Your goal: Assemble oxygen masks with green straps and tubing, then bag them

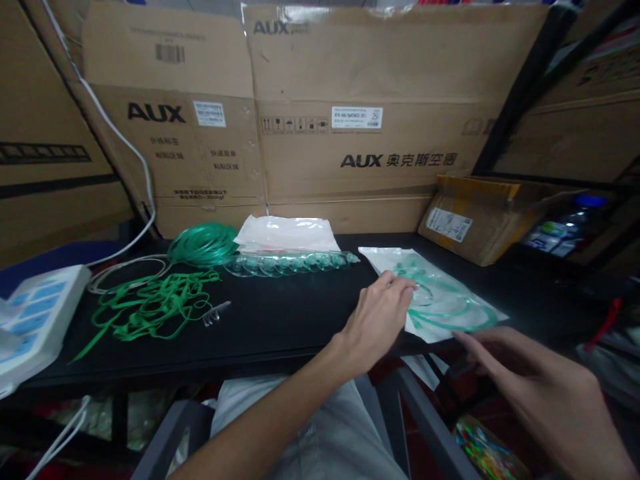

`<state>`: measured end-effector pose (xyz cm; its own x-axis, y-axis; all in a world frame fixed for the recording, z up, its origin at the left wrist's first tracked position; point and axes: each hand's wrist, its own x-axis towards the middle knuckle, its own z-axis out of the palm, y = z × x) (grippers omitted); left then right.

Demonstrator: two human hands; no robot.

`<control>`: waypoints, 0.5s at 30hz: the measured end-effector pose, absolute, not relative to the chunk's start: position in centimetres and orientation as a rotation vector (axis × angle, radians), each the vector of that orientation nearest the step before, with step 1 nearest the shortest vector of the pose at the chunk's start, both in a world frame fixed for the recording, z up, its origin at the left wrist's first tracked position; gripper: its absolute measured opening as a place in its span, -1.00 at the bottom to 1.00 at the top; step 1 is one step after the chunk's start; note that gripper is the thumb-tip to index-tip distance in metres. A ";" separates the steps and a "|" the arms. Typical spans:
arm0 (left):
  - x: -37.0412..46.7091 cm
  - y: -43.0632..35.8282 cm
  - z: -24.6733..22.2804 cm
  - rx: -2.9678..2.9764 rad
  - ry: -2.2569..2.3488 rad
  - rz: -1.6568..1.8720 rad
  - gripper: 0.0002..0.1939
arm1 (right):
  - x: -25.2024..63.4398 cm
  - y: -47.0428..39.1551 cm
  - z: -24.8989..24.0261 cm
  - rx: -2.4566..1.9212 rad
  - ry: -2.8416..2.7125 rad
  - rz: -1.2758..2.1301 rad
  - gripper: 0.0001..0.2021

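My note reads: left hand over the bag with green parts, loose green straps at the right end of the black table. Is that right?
Not the side: the loose green straps lie toward the left end of the black table, as the head view shows. The left hand is over the bag.

Looks to me like a small workshop corner | black worktable (pixel 290 313), mid-frame | AUX cardboard (pixel 350 80) walling its back, upper centre | coiled green tubing (pixel 203 245), left of centre | pouch (pixel 443 297), right | power strip (pixel 43 320), far left
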<state>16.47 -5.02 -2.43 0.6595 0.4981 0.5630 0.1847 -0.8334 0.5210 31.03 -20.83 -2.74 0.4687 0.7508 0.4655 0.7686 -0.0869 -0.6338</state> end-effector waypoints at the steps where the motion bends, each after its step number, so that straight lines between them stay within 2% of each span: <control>1: 16.2 -5.1 -2.4 2.438 0.519 1.009 -0.70 | 31.1 -20.6 -2.9 -1.785 -1.388 -0.205 -0.47; 7: 15.4 -5.6 -2.4 2.453 0.433 0.984 -0.76 | 32.5 -19.3 -4.2 -1.646 -1.708 -0.952 -0.63; 10: 15.5 -5.6 -2.6 2.496 0.435 1.027 -0.79 | 33.8 -19.0 -4.8 -1.627 -1.806 -1.005 -0.67; 14: 15.5 -5.7 -3.0 2.501 0.550 1.020 -0.83 | 34.7 -18.3 -5.3 -1.717 -1.831 -0.935 -0.62; 15: 15.6 -5.7 -3.0 2.474 0.615 1.003 -0.79 | 34.8 -18.1 -5.4 -1.719 -1.837 -0.930 -0.61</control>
